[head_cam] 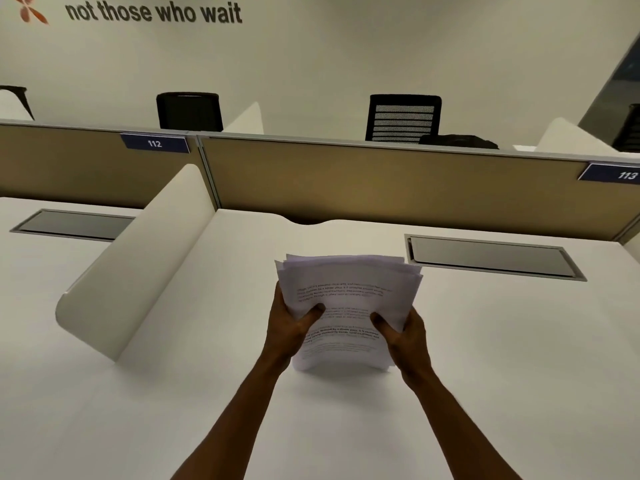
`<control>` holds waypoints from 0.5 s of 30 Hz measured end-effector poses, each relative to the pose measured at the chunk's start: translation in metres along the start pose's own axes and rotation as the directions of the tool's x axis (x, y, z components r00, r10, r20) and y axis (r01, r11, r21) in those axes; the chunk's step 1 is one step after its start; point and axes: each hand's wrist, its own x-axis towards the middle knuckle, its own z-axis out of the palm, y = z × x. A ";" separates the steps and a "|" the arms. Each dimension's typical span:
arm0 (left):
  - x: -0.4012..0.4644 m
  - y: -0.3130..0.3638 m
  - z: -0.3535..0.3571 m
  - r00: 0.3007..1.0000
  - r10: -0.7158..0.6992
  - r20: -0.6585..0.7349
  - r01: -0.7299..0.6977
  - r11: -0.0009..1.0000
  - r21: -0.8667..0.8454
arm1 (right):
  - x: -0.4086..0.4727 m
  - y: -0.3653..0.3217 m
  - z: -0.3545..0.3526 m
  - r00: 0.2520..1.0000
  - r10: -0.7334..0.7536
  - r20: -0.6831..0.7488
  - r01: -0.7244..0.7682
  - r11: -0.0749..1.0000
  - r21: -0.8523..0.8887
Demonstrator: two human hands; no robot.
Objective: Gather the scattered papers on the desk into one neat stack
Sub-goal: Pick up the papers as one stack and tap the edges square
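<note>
Partly, hands (294,327) hide papers (346,296).

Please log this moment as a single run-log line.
left hand: gripping papers | right hand: gripping papers | papers: upright on desk, top edges uneven | stage: squaring stack

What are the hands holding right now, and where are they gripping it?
Both hands hold a stack of papers: the left hand grips its left edge, the right hand its right edge, thumbs on the printed top sheet.

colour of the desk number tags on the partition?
Dark blue with white numerals, 112 and 113; the head view shows both.
</note>
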 end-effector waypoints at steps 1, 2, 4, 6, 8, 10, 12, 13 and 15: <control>0.000 0.001 0.003 1.000 -0.001 0.008 0.001 1.000 0.001 | -0.001 0.001 0.004 1.000 0.007 0.001 -0.007 1.000 0.006; 0.000 0.002 0.004 1.000 0.002 0.018 -0.002 1.000 0.003 | -0.001 0.002 0.006 1.000 0.013 -0.001 -0.013 1.000 0.014; 0.002 0.004 0.004 0.999 0.005 0.041 -0.005 1.000 0.000 | 0.000 0.002 0.006 0.999 0.033 -0.013 -0.033 0.998 0.048; 0.003 0.004 -0.001 0.999 0.009 0.037 -0.008 1.000 -0.030 | 0.002 0.000 0.001 0.999 0.046 -0.024 -0.044 0.997 0.070; 0.001 0.001 -0.006 1.000 -0.005 0.031 0.007 0.998 -0.062 | 0.001 -0.001 -0.005 0.999 0.043 -0.032 -0.041 0.997 0.061; -0.003 -0.006 -0.006 0.997 -0.045 0.069 0.049 0.998 -0.047 | -0.004 0.002 -0.006 0.999 0.035 -0.021 -0.034 0.998 0.050; -0.010 -0.013 -0.002 0.992 -0.074 0.102 0.076 0.997 -0.008 | -0.010 0.010 -0.003 0.999 0.050 -0.016 -0.049 0.998 0.034; -0.012 -0.014 0.000 0.992 -0.086 0.095 0.086 0.996 -0.006 | -0.012 0.012 -0.003 0.998 0.054 -0.022 -0.053 0.998 0.038; -0.013 -0.010 0.004 0.994 -0.090 0.060 0.092 0.995 -0.024 | -0.013 0.010 -0.003 0.997 0.062 -0.038 -0.060 0.996 0.061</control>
